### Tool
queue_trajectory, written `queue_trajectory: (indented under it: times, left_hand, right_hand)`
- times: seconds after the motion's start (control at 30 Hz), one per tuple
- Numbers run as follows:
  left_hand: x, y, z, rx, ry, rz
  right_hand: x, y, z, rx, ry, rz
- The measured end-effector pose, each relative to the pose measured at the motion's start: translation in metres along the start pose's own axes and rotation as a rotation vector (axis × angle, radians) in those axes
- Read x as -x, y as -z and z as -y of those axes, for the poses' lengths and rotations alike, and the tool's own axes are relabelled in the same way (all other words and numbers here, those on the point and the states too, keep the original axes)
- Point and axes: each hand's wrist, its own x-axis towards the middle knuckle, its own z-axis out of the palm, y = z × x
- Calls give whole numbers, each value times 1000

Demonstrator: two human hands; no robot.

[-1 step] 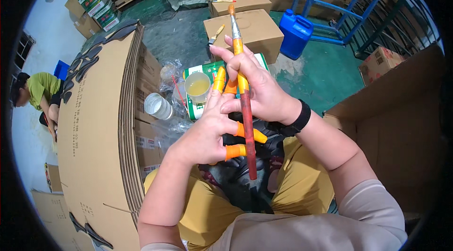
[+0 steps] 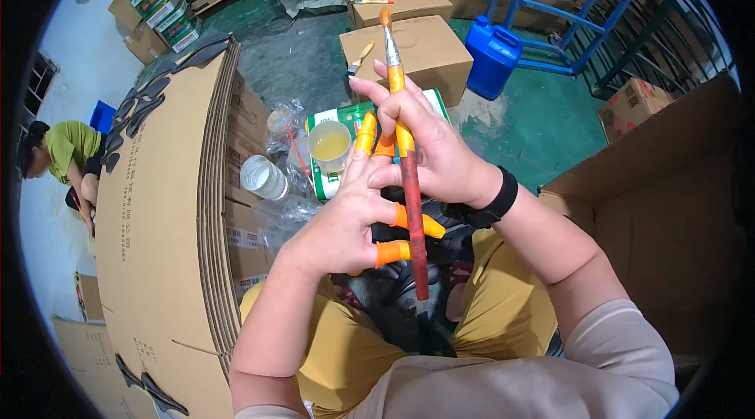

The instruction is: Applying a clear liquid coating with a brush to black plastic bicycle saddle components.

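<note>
My left hand (image 2: 336,222) is held in front of me with its fingers spread, wearing orange and yellow finger cots (image 2: 366,134) on several fingers. A paintbrush (image 2: 414,222), with a yellow and red-stained handle, is held in my right hand (image 2: 444,153), bristles pointing away from me. The fingers of my right hand are close against an orange cot on my left hand; whether they pinch it is partly hidden. Just beyond, a cup of yellowish liquid (image 2: 329,143) stands on a green and white package (image 2: 321,184). Dark shiny pieces (image 2: 442,258) lie beneath my hands.
A stack of flat cardboard (image 2: 165,199) with black curved pieces on top stands at left, beside a clear cup (image 2: 263,177). Ahead are cardboard boxes (image 2: 429,49), a flat brush (image 2: 361,57) and a blue jerrycan (image 2: 493,57). An open carton (image 2: 653,206) is at right; another person (image 2: 67,155) crouches far left.
</note>
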Motion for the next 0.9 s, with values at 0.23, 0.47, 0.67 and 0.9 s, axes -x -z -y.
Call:
queue_trajectory:
  times: [0.23, 0.47, 0.67, 0.9]
  left_hand:
    - [11, 6, 4, 21, -3, -89]
    - [-13, -11, 15, -22, 25, 14]
    - [23, -8, 30, -29, 482, 419]
    - [35, -36, 57, -131, 378, -30]
  right_hand:
    - [-3, -8, -10, -46, -5, 25]
    - [19, 8, -13, -286, -33, -237]
    - [-13, -41, 30, -723, -167, -24]
    - [-1, -21, 63, -640, 122, -148]
